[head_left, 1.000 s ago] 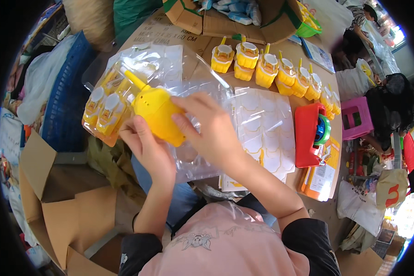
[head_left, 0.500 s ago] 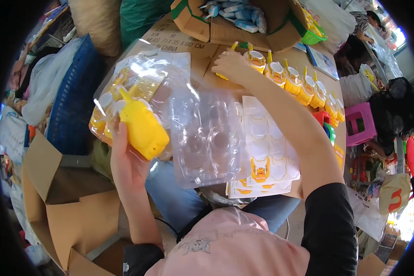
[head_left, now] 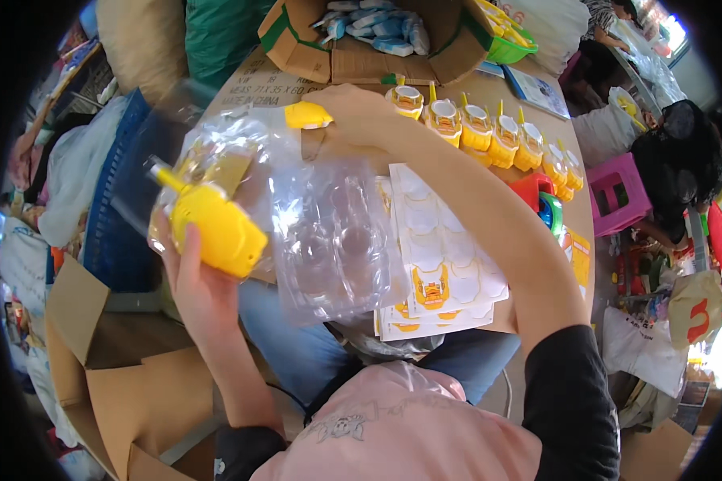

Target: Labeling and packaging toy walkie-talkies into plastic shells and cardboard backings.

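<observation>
Over table (head_left: 490, 94), left hand (head_left: 196, 284) grips yellow antennaed toy (head_left: 218, 228); right hand (head_left: 361, 115) grips second yellow item (head_left: 306, 115).

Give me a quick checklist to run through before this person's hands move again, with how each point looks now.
1. Left grip holds its yellow toy: ok, thumb across it.
2. Right grip is firm on the second yellow toy: cannot tell; the toy sticks out, fingertips hidden.
3. Clear plastic tray is in front of the person: ok.
4. Printed sheets are within view: ok, right of the tray.
5. Red tape dispenser is fully visible: not ok, the right arm partly covers it.
</observation>
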Demonstrator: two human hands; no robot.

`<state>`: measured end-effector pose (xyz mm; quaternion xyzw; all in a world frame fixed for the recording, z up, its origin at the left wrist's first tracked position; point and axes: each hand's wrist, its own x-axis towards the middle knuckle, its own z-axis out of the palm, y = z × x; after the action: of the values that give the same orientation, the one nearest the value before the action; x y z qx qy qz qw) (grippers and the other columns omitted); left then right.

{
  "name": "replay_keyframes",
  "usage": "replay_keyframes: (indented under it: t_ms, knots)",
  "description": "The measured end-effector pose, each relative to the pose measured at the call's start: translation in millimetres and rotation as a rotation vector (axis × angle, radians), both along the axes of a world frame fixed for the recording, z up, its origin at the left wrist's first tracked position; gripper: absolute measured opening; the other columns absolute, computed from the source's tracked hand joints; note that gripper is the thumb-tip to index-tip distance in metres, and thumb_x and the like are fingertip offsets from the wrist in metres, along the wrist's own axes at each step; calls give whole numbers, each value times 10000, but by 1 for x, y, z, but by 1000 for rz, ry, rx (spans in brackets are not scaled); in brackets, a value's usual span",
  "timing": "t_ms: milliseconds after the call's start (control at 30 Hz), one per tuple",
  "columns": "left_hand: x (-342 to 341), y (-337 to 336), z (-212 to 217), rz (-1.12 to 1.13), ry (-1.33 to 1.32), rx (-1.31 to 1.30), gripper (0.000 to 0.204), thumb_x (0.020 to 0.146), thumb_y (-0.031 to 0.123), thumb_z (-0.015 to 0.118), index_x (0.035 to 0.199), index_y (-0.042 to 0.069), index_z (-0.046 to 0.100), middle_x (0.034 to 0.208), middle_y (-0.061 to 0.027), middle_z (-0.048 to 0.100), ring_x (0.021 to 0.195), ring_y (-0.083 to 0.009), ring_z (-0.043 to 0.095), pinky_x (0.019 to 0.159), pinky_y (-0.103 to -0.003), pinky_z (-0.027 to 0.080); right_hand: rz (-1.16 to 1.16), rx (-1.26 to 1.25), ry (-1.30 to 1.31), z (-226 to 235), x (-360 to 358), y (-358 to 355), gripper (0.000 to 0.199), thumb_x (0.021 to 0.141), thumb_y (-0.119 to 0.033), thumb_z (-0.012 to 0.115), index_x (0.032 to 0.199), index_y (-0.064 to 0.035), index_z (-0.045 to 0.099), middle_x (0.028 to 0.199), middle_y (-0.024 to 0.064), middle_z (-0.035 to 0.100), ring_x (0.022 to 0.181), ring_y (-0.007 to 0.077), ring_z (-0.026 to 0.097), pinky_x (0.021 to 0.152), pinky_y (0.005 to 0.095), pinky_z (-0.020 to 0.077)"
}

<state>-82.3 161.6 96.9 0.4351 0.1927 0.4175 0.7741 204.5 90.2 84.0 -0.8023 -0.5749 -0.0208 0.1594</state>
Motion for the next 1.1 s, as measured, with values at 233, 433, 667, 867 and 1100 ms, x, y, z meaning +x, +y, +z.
replay_keyframes:
  t_ms: [233,433,667,867,1100]
  knots:
    - [-28,-5,14,-212,131,-26,557,926,104,477,1436,131,255,1358,-151,414,1174,-310,501,937,-440,460,-208,-133,-279,-55,16,63,618,745,-338,694,1288,-181,445,1281,110,481,1252,339,394,1019,626,230]
    - [-26,-5,11,-445,126,-141,588,892,30,477,1430,98,250,1298,-159,455,1087,-310,574,915,-428,486,-113,45,-273,-5,25,49,627,689,-260,734,1249,-191,459,1208,131,488,1035,322,574,797,385,527]
    - [8,-14,-4,-472,119,-136,581,894,26,502,1423,86,270,1274,-138,482,1123,-227,538,932,-340,460,331,610,-305,101,-71,-89,504,654,-76,687,1132,-175,564,1164,95,505,1062,278,544,823,358,501]
    - [32,-52,12,-568,115,-197,571,905,35,502,1424,83,269,1217,-136,537,1072,-216,579,902,-337,483,253,52,-484,70,-134,-173,447,769,-133,546,1212,-191,522,1266,106,467,1200,277,481,924,356,470]
    - [42,-88,22,-659,114,-168,571,905,39,504,1423,83,268,1199,-163,549,1060,-245,592,891,-365,493,-105,-59,108,88,-164,-244,653,689,97,464,1304,-118,508,1380,146,446,1294,310,405,1056,429,331]
